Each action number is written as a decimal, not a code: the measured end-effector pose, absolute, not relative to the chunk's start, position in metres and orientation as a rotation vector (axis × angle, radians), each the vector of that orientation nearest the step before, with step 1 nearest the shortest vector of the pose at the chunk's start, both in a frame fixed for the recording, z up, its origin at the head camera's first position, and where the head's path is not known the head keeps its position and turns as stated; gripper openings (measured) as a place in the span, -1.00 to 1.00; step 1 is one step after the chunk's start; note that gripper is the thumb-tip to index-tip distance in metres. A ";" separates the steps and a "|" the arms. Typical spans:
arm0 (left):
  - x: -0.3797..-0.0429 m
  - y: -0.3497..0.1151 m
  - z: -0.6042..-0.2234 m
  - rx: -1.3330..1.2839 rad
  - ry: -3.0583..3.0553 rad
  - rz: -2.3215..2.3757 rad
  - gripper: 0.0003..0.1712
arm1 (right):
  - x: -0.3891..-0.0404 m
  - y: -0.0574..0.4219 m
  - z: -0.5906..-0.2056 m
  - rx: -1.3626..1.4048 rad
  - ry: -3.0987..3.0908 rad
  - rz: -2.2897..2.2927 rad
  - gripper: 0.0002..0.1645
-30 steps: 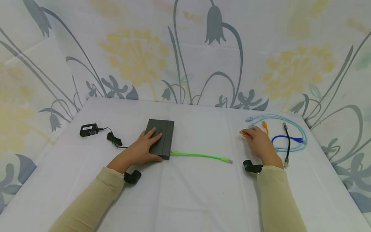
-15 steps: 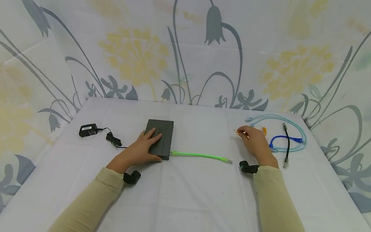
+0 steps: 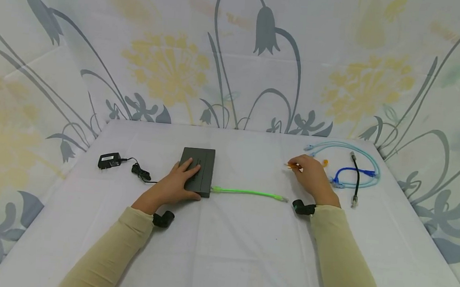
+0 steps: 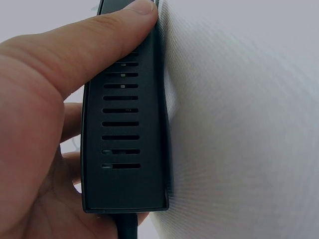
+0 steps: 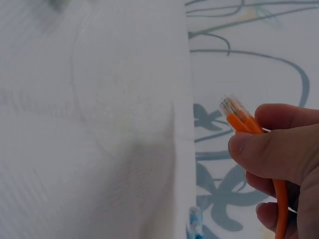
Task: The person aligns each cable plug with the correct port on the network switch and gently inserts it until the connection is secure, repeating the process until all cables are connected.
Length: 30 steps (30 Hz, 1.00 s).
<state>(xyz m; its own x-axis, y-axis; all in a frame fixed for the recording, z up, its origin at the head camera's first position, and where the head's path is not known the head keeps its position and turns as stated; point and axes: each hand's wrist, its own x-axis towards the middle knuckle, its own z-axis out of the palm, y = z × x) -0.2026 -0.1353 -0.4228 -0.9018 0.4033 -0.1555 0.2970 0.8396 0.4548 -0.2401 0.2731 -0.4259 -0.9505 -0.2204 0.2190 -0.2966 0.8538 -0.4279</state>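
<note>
A dark grey network switch (image 3: 206, 173) lies flat on the white cloth. My left hand (image 3: 175, 183) rests on it, fingers spread over the top; in the left wrist view the thumb (image 4: 94, 45) lies across its vented side. A green Ethernet cable (image 3: 248, 192) runs from the switch's right side, its other plug loose on the cloth. To the right, my right hand (image 3: 309, 175) pinches an orange Ethernet cable (image 5: 281, 199) just behind its clear plug (image 5: 234, 107), between thumb and forefinger. Another orange cable end (image 3: 325, 162) shows behind that hand.
Right of my right hand lie a coiled light blue cable (image 3: 370, 158), a short blue cable (image 3: 351, 169) and a black cable (image 3: 357, 177). A power adapter (image 3: 109, 161) sits at left, its bundled cord (image 3: 141, 172) running toward the switch. A flower-patterned curtain (image 3: 236, 71) stands behind the table.
My right hand has moved a little left, away from the other cables, carrying the orange Ethernet cable with it. The left hand and the switch stay in place.
</note>
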 end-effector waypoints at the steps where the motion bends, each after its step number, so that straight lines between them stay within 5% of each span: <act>1: -0.203 -0.135 -0.423 0.535 2.773 0.627 0.12 | -0.240 0.272 -0.426 0.416 -2.863 0.686 -0.76; 19: -0.204 -0.137 -0.424 0.532 2.771 0.623 0.12 | -0.239 0.256 -0.427 0.733 -2.617 0.592 -0.79; 30: -0.204 -0.137 -0.421 0.543 2.770 0.623 0.13 | -0.240 0.249 -0.420 0.696 -2.695 0.532 -0.78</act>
